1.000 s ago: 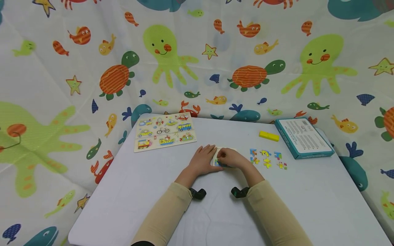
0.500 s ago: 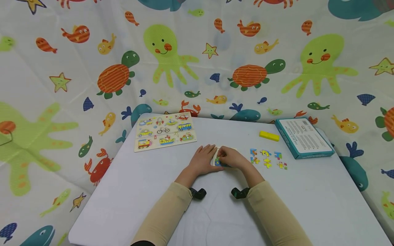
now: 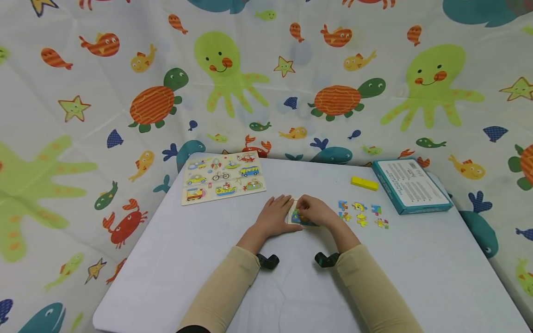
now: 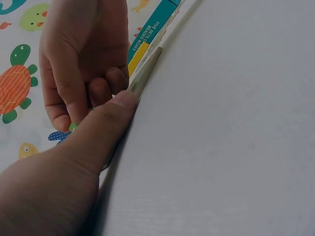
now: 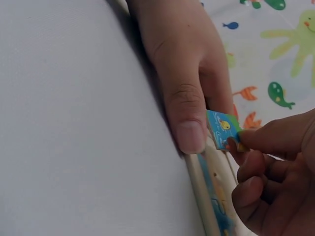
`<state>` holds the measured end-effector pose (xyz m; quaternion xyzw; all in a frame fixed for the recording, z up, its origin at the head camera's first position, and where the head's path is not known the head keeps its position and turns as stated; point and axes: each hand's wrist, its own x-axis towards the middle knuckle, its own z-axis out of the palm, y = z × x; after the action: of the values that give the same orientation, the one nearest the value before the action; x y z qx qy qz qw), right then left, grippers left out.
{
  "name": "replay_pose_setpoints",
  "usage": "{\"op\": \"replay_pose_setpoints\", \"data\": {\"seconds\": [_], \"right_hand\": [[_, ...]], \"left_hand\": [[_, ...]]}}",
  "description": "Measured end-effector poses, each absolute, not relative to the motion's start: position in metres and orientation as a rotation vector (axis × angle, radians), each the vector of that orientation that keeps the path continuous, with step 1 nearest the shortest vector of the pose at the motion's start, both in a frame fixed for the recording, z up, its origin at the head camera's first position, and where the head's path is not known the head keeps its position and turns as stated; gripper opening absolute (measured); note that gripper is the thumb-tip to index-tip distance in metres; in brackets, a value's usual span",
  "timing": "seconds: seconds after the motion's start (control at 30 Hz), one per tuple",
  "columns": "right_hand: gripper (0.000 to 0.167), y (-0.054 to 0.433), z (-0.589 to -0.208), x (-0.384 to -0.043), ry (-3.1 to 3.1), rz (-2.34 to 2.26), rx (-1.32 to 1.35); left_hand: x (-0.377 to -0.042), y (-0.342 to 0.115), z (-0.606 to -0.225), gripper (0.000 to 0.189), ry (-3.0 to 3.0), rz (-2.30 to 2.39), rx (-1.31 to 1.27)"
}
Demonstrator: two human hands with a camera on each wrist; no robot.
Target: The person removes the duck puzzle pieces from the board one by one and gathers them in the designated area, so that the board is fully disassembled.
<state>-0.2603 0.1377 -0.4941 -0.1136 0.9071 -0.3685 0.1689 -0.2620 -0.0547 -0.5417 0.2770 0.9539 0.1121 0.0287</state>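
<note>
pinching a puzzle piece (image 5: 220, 129), right hand (image 3: 318, 212) bares more board (image 5: 214, 199) than earlier; left hand (image 3: 275, 215) touches board; box (image 4: 154, 28): "beaded boxes".

The puzzle tray (image 5: 199, 191), a small board with a pale raised rim, lies flat, its blue printed inside partly covered; the left hand (image 3: 273, 216) rests along its left side, thumb on the near rim. Just above that tray, a blue puzzle piece (image 5: 221, 127) with a yellow figure and green corner is tilted, pinched by the right hand (image 3: 315, 212). Six multicoloured loose pieces (image 3: 362, 221) lie apart from each other right of the tray.
</note>
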Motion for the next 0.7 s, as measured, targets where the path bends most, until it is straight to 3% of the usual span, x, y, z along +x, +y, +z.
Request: {"op": "replay_pose_setpoints", "data": {"seconds": [0.7], "right_hand": [[0.017, 0.195, -0.465, -0.254, 2.555, -1.078, -0.204]], "left_hand": [[-0.262, -0.053, -0.543, 0.104, 2.933, 0.307, 0.825]]}}
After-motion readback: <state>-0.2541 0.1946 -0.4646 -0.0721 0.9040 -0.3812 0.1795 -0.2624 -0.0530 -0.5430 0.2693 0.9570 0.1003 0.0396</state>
